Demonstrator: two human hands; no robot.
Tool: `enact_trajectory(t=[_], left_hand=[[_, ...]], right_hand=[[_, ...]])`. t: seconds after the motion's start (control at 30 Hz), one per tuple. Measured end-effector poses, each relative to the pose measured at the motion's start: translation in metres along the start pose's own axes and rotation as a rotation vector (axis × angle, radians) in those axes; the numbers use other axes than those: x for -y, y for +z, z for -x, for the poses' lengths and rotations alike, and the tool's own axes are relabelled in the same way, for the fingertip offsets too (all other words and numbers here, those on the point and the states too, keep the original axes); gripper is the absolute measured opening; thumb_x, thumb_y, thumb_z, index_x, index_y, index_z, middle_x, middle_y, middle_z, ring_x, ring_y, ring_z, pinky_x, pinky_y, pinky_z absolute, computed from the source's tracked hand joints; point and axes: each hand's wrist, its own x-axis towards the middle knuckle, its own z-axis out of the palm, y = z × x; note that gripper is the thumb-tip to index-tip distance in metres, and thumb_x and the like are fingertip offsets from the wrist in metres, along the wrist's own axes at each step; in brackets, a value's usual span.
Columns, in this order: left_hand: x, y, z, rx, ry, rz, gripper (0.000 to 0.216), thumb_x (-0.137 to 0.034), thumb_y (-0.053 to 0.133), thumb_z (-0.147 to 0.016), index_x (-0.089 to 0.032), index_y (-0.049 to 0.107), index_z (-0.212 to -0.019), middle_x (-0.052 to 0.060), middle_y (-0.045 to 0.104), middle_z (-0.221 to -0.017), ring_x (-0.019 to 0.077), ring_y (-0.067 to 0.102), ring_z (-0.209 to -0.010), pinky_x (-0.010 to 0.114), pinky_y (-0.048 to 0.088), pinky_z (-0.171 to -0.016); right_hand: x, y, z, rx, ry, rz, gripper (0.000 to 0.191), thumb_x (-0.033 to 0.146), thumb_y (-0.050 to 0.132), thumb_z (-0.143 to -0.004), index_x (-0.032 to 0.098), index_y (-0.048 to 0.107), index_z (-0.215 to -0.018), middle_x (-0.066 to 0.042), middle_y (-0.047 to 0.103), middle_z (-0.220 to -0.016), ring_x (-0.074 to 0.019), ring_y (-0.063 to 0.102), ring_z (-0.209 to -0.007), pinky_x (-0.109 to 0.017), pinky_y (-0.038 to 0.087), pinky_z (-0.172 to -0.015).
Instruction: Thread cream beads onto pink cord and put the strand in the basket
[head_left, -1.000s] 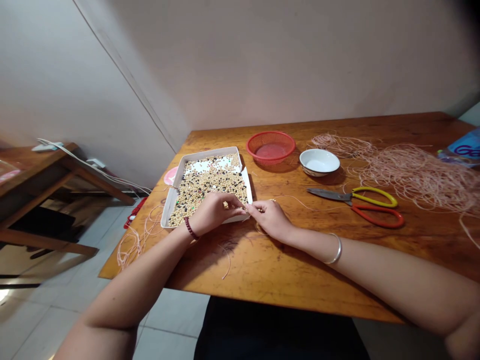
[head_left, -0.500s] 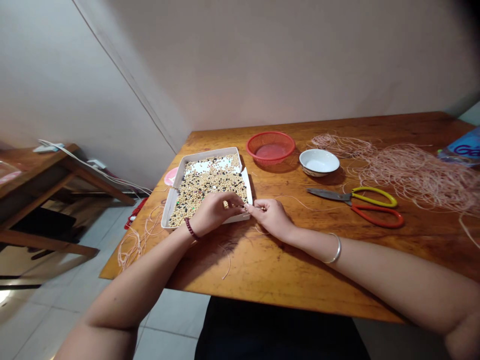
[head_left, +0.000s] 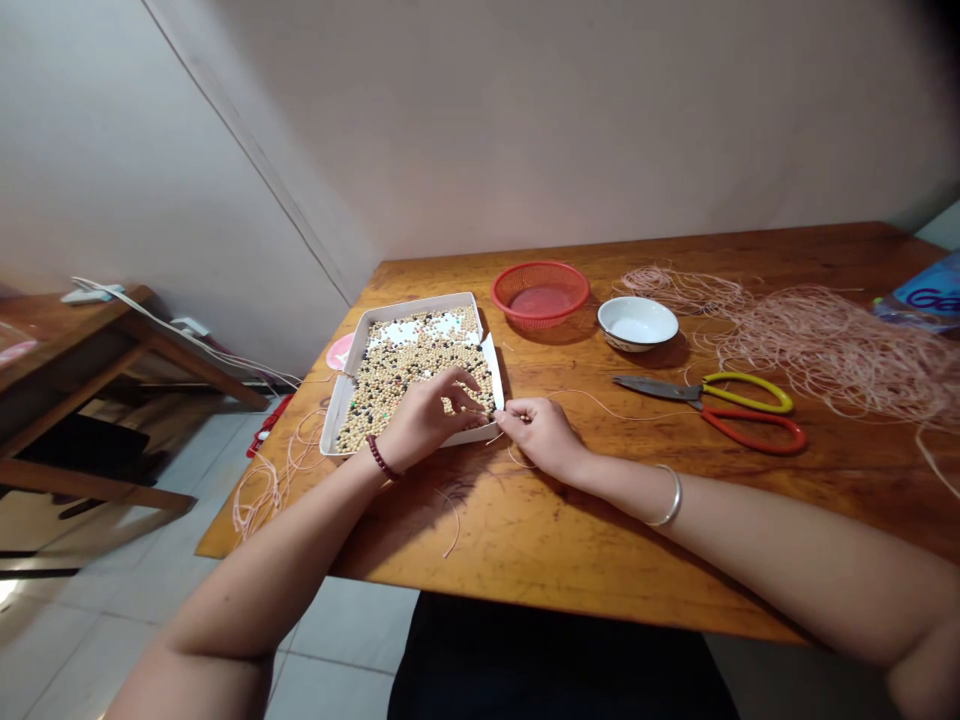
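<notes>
Left hand, fingers loosely spread (any bead grip indiscernible), rests on white rectangular tray of tan beads; right hand pinches thin pink cord beside its corner, best kept steady.

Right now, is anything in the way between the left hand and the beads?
Nothing visible is. The left hand lies right over the beads in the white tray; the right hand pinches a thin cord beside it.
</notes>
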Motion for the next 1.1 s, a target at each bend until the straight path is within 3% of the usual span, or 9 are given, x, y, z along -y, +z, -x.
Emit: enact_trajectory(t=[0.57, 0.77, 0.93, 1.1], left_hand=[[0.0005, -0.0004, 0.0009, -0.007, 0.056, -0.100, 0.026, -0.025, 0.073, -0.075, -0.019, 0.054, -0.093, -0.003, 0.071, -0.073, 0.0079, 0.063, -0.061, 0.018, 0.046, -0.057], [0.0008, -0.0010, 0.0031, -0.033, 0.193, -0.367, 0.019, -0.025, 0.069, -0.079, -0.019, 0.057, -0.092, -0.001, 0.070, -0.078, 0.0114, 0.064, -0.070, 0.021, 0.047, -0.062], [-0.0025, -0.0013, 0.0064, -0.057, 0.242, -0.531, 0.018, -0.036, 0.063, -0.085, -0.019, 0.060, -0.092, 0.002, 0.068, -0.078, 0.0119, 0.063, -0.069, 0.021, 0.045, -0.059], [-0.0018, -0.0007, 0.0089, -0.060, 0.336, -0.642, 0.016, -0.034, 0.053, -0.091, -0.020, 0.060, -0.093, 0.002, 0.069, -0.078, 0.0126, 0.063, -0.072, 0.021, 0.044, -0.058]], right_hand=[[0.0024, 0.0003, 0.0001, -0.006, -0.010, 0.015, 0.037, 0.038, 0.048, -0.083, 0.018, 0.046, -0.052, 0.003, 0.040, -0.049, -0.0106, 0.036, -0.052, -0.023, 0.024, -0.051], [0.0062, -0.0014, 0.0022, 0.019, -0.027, 0.012, 0.040, 0.045, 0.047, -0.085, 0.018, 0.052, -0.056, 0.001, 0.048, -0.051, -0.0115, 0.044, -0.053, -0.024, 0.027, -0.053], [0.0023, -0.0001, 0.0033, 0.022, -0.040, 0.065, 0.042, 0.047, 0.054, -0.082, 0.018, 0.043, -0.054, 0.003, 0.042, -0.049, -0.0091, 0.038, -0.048, -0.023, 0.024, -0.051], [0.0008, 0.0012, 0.0034, 0.020, -0.055, 0.090, 0.045, 0.048, 0.052, -0.084, 0.018, 0.038, -0.054, 0.004, 0.037, -0.050, -0.0084, 0.035, -0.049, -0.023, 0.024, -0.052]])
